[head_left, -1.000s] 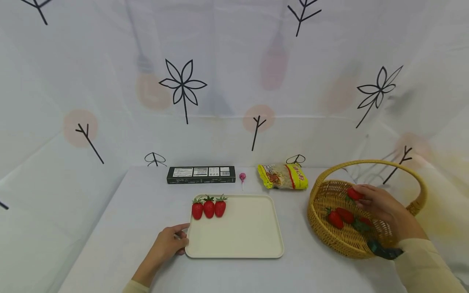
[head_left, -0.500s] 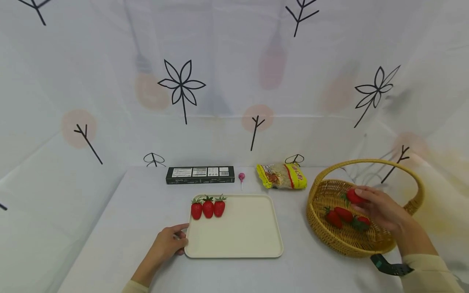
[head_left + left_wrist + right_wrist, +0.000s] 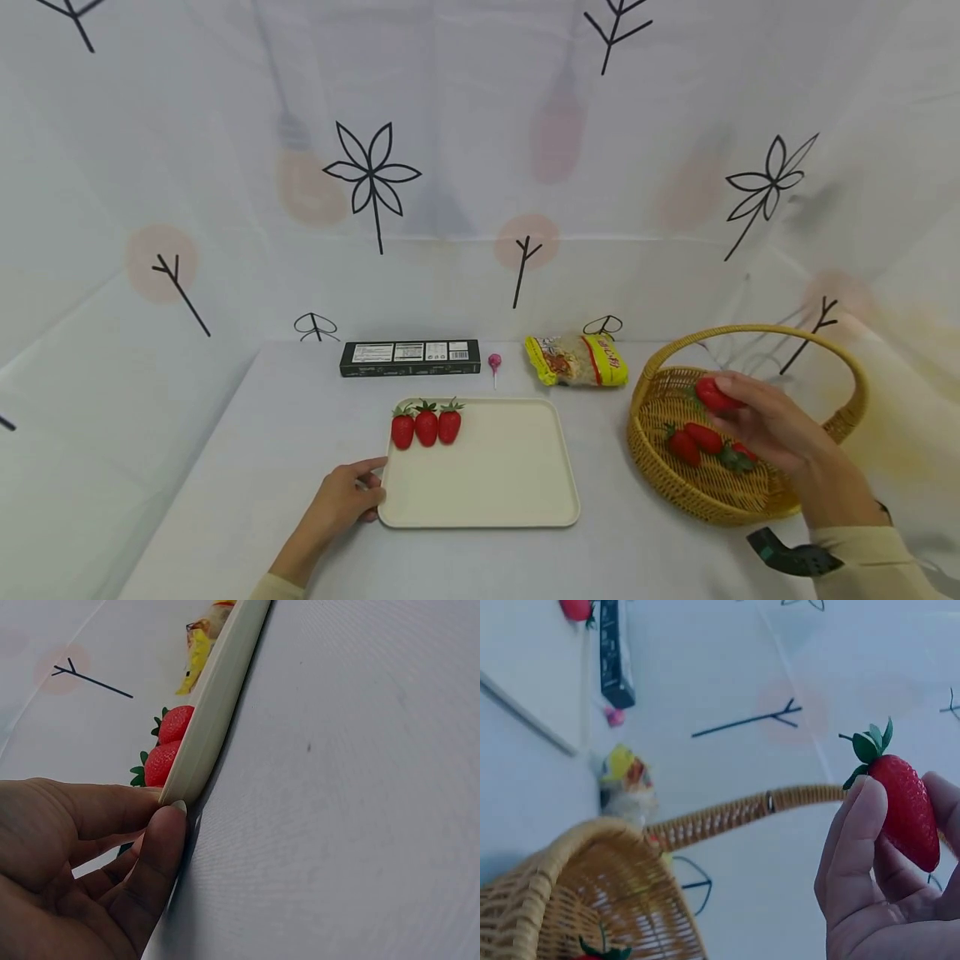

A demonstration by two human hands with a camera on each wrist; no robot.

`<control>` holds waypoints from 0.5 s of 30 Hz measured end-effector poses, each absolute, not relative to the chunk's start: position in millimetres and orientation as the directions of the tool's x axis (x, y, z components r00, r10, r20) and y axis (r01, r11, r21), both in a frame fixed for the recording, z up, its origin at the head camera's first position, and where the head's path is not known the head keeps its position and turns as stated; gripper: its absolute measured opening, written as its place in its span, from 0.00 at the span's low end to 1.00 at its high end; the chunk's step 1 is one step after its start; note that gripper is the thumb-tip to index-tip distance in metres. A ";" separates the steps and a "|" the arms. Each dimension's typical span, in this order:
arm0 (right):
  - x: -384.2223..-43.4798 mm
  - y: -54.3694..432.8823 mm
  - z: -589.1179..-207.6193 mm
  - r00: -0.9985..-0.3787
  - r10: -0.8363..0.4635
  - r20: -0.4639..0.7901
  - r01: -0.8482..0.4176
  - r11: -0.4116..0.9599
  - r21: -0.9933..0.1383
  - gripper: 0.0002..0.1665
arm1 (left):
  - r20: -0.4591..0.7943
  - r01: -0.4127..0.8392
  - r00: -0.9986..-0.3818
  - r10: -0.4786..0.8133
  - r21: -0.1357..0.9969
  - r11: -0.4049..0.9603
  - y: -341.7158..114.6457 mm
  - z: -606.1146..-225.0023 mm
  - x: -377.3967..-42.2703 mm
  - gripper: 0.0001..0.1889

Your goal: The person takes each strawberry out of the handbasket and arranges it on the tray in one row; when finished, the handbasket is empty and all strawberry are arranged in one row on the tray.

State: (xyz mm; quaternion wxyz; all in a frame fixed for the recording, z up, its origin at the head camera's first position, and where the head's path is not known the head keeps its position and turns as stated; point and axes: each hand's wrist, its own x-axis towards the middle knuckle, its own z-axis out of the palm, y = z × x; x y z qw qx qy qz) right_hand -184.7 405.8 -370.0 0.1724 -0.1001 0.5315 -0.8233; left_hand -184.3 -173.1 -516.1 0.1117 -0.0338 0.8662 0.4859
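Observation:
My left hand (image 3: 347,500) rests at the left edge of a cream tray (image 3: 517,467), its index fingertip and thumb tip touching the rim (image 3: 217,712) apart from each other. Along the tray's upper left, three red strawberries (image 3: 426,425) stand in a row, leaves away from me. My right hand (image 3: 772,425) pinches another strawberry (image 3: 904,810) between thumb and fingers, over the wicker basket (image 3: 675,492). Its green leaves point up in the right wrist view. Inside the basket lie more strawberries (image 3: 684,448), below the right hand.
The basket's tall handle (image 3: 750,331) arches behind the right hand. Behind the tray are a long black box (image 3: 410,358), a pink lollipop (image 3: 494,362) and a yellow noodle packet (image 3: 577,361). A patterned white curtain (image 3: 465,183) stands behind them.
My right hand first drew slightly right, then moved left and a little up with the strawberry pinched in it. My left hand and the tray stayed in place.

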 end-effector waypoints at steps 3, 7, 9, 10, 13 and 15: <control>-185.2 396.2 -365.4 -0.916 -0.401 -0.014 0.181 -0.381 -0.907 0.25 | -0.225 -0.166 -0.973 0.048 0.833 0.528 -172.7 -516.3 -185.3 0.30; -185.9 381.4 -360.6 -0.918 -0.396 -0.016 0.172 -0.363 -0.916 0.23 | -0.221 -0.162 -0.974 0.050 0.833 0.528 -172.4 -516.1 -185.5 0.30; -186.3 373.3 -358.0 -0.921 -0.389 -0.026 0.171 -0.344 -0.923 0.21 | -0.225 -0.165 -0.973 0.050 0.832 0.530 -172.4 -516.1 -185.1 0.30; -186.6 368.9 -356.3 -0.924 -0.381 -0.035 0.171 -0.330 -0.928 0.20 | -0.228 -0.169 -0.972 0.048 0.831 0.530 -172.4 -516.2 -185.0 0.30; -188.7 356.8 -352.2 -0.929 -0.367 -0.051 0.174 -0.311 -0.934 0.20 | -0.230 -0.171 -0.972 0.046 0.828 0.534 -171.9 -515.7 -184.0 0.30; -190.8 349.3 -350.7 -0.931 -0.361 -0.054 0.179 -0.323 -0.929 0.20 | -0.225 -0.165 -0.973 0.049 0.831 0.532 -171.9 -515.1 -183.2 0.30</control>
